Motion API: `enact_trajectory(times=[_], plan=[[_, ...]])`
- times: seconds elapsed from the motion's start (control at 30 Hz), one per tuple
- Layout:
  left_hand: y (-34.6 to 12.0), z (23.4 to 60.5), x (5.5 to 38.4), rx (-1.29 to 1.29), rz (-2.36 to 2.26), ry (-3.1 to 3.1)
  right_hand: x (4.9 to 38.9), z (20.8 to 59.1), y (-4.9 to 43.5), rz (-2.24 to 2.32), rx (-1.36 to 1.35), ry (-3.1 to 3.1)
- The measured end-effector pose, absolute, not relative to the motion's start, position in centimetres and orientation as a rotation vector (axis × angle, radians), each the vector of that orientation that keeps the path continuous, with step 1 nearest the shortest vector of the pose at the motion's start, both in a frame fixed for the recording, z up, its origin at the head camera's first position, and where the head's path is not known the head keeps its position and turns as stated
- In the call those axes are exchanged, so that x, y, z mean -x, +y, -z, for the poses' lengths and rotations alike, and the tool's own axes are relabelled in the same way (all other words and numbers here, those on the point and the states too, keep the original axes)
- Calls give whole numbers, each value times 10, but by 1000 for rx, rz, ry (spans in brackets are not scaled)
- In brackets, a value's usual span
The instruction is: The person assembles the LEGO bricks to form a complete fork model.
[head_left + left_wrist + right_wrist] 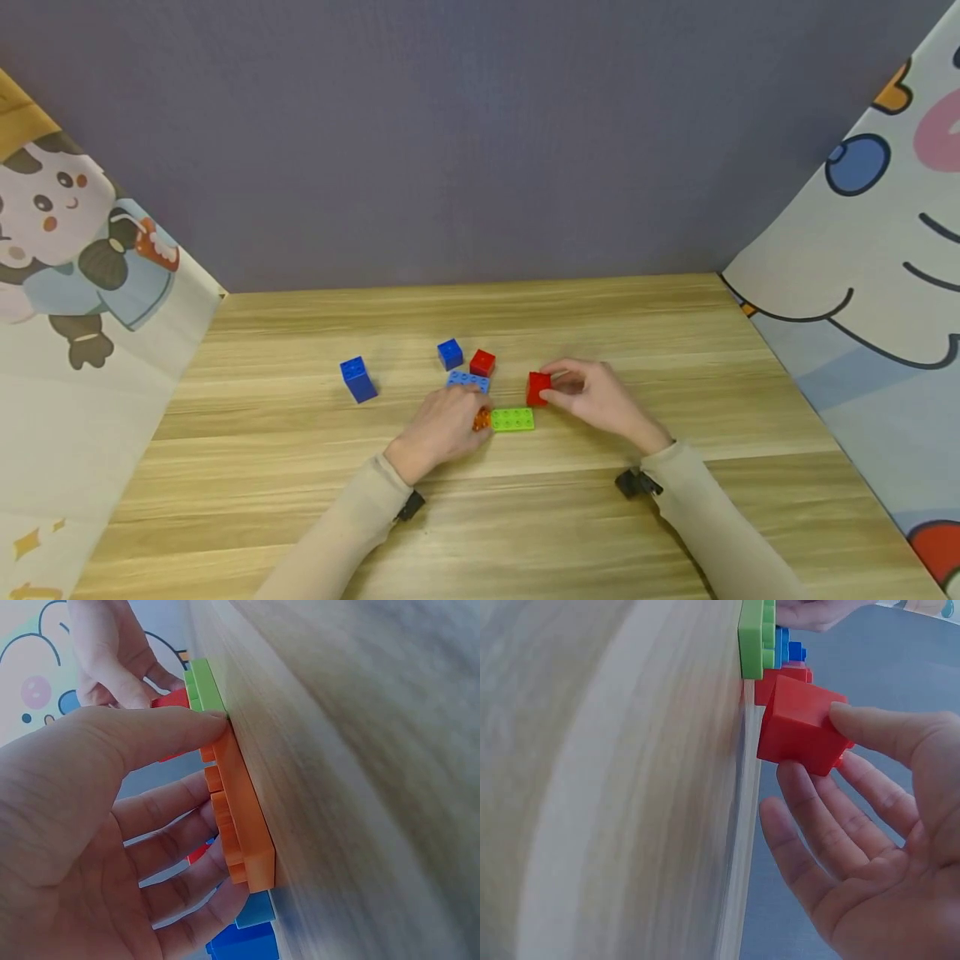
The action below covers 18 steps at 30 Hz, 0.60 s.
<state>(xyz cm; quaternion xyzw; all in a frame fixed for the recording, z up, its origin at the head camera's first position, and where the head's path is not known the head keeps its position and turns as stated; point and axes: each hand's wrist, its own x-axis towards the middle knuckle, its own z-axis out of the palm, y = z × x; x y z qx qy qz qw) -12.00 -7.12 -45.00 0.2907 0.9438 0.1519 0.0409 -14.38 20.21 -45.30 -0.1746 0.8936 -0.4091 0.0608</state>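
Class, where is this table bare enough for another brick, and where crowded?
Bare: the table between the right hand and the right panel; the strip along the grey back panel; the front, between the sleeves. Crowded: around the left hand, where orange brick, green brick and light-blue brick sit close, small red block and small blue block just behind.
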Motion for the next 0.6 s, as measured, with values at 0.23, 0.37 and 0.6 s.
enact_trajectory(times=[0.23, 0.37, 0.6], plan=[[-71, 450, 119, -896, -485, 2886, 140, 452, 200, 1244, 577, 2687], [-71, 450, 119, -901, -485, 2889, 138, 451, 198, 1240, 575, 2674], [-72, 451, 120, -901, -487, 2892, 134, 450, 196, 1277, 590, 2626]])
